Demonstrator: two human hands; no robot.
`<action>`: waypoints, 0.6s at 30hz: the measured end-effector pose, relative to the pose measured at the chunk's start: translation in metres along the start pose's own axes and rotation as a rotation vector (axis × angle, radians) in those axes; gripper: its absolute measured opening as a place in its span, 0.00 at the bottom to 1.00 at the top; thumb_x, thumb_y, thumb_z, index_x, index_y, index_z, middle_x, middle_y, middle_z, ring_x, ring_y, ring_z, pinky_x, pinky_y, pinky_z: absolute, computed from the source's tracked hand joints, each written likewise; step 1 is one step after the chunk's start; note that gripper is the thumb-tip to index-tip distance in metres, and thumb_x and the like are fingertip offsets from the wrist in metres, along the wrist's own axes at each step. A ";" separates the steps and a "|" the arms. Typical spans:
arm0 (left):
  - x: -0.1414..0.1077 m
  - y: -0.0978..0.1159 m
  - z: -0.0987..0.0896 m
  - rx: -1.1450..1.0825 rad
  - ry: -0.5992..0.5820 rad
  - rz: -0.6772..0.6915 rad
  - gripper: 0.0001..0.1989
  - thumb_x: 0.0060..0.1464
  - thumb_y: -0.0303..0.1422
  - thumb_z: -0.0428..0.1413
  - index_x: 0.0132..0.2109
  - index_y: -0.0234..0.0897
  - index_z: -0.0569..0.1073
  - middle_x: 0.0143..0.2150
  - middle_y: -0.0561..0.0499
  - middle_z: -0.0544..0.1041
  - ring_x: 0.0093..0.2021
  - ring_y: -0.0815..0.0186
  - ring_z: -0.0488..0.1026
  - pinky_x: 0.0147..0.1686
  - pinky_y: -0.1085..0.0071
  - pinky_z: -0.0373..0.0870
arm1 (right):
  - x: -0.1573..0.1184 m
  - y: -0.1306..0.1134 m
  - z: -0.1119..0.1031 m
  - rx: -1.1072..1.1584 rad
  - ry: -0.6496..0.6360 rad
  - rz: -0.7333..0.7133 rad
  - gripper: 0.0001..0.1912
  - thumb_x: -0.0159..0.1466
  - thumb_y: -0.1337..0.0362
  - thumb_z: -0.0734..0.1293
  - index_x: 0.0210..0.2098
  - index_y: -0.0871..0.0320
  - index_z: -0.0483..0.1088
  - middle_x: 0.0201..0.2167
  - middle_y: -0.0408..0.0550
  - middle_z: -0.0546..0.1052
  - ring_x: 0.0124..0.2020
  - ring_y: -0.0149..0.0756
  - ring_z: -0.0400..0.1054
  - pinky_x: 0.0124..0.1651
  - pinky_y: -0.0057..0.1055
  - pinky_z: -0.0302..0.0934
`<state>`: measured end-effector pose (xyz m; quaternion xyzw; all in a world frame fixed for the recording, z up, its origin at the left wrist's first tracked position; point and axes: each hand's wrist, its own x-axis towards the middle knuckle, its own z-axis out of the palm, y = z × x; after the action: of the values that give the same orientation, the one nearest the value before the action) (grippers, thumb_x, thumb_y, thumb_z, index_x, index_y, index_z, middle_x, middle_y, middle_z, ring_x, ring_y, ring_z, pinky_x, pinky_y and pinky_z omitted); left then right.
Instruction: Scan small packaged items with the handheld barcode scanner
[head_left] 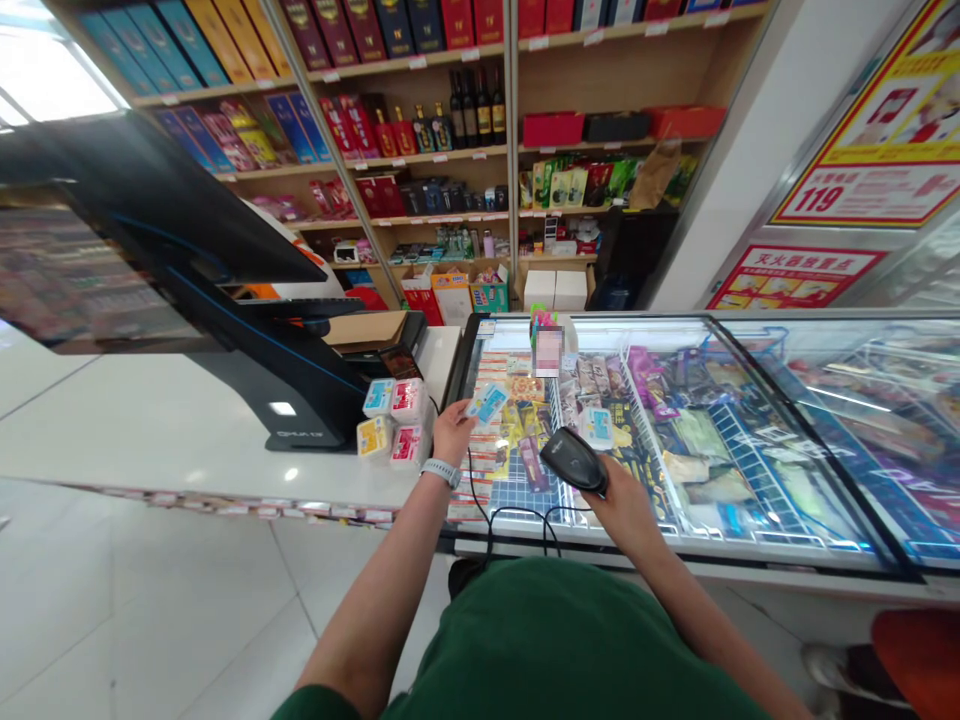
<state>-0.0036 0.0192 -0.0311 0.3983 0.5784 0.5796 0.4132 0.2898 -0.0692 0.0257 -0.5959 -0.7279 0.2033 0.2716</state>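
Observation:
My left hand (454, 436), with a watch at the wrist, is closed on the edge of a small white box with a blue label (487, 403), tilted above the glass top. In my right hand (622, 505) is a black barcode scanner (574, 460), its head turned toward the left. A similar white box with a blue label (596, 427) lies on the glass just beyond the scanner. To the left of my left hand, several boxes (391, 425) with blue, red and yellow labels stand grouped on the white counter.
A glass-topped freezer (697, 490) with packaged food extends to the right. A black checkout screen and stand (277, 390) occupy the left counter. The black cable (517, 511) loops near my body. Shelves (420, 155) of boxes and bottles stand behind. Another person's red clothing (919, 660) shows lower right.

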 end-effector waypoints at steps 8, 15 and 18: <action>0.001 -0.004 -0.002 0.022 0.006 0.005 0.20 0.42 0.25 0.59 0.47 0.32 0.73 0.43 0.43 0.79 0.43 0.61 0.76 0.49 0.61 0.71 | 0.001 0.001 0.001 0.009 -0.017 0.014 0.11 0.57 0.64 0.62 0.40 0.58 0.66 0.34 0.49 0.75 0.35 0.42 0.70 0.36 0.31 0.60; 0.000 -0.002 -0.003 0.031 0.016 -0.001 0.20 0.42 0.25 0.59 0.46 0.31 0.74 0.42 0.43 0.79 0.42 0.60 0.77 0.48 0.61 0.72 | 0.001 -0.002 -0.001 0.016 -0.020 0.018 0.11 0.56 0.66 0.62 0.40 0.57 0.66 0.34 0.49 0.75 0.36 0.43 0.70 0.37 0.32 0.60; 0.000 -0.002 -0.004 0.034 0.016 0.003 0.20 0.42 0.26 0.59 0.47 0.31 0.74 0.42 0.43 0.79 0.42 0.61 0.77 0.48 0.61 0.72 | 0.000 -0.002 0.000 0.012 -0.027 0.018 0.12 0.56 0.66 0.62 0.41 0.57 0.66 0.35 0.50 0.75 0.37 0.43 0.70 0.37 0.33 0.60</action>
<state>-0.0069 0.0177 -0.0331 0.4015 0.5909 0.5737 0.4007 0.2888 -0.0692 0.0272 -0.5981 -0.7248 0.2182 0.2633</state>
